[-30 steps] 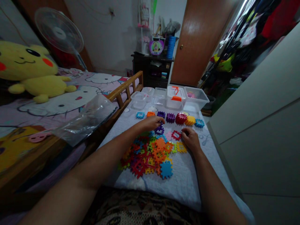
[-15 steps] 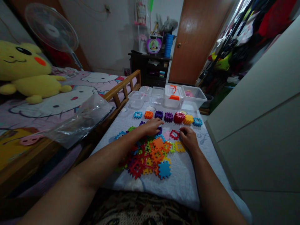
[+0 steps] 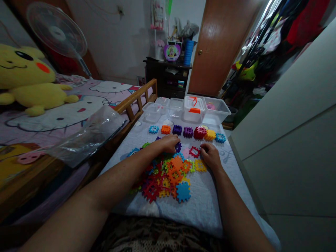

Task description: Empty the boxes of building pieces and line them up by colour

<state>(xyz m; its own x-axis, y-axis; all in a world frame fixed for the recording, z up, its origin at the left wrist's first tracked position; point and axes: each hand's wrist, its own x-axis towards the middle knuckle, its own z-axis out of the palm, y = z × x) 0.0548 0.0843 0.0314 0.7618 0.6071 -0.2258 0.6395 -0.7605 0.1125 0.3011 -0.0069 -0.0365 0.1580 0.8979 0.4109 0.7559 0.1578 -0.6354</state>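
My left hand point(image 3: 171, 142) reaches over the far edge of a loose heap of plastic interlocking tiles. Its fingers are bent down and closed at a purple tile point(image 3: 178, 147), which shows partly past the fingertips. My right hand point(image 3: 210, 154) rests on the cloth with loosely curled fingers, thumb and forefinger apart, nothing visible between them. Just left of those fingertips lies a red square frame tile point(image 3: 194, 152). Below it is a yellow window tile point(image 3: 200, 165). Orange tiles point(image 3: 175, 175) top the heap, and a solid blue tile point(image 3: 183, 191) lies at its near edge.
Beyond my hands runs a row of stacked tiles by colour, including a dark purple stack point(image 3: 177, 130), a red stack point(image 3: 200, 133) and a yellow stack point(image 3: 210, 135). Clear plastic boxes point(image 3: 216, 106) stand behind. A wooden bed rail point(image 3: 136, 98) borders the left, a pale cabinet point(image 3: 294, 140) the right.
My left hand has drawn back slightly, and its stretched forefinger has bent down toward the purple tile. My right hand has stayed almost still beside the red tile.
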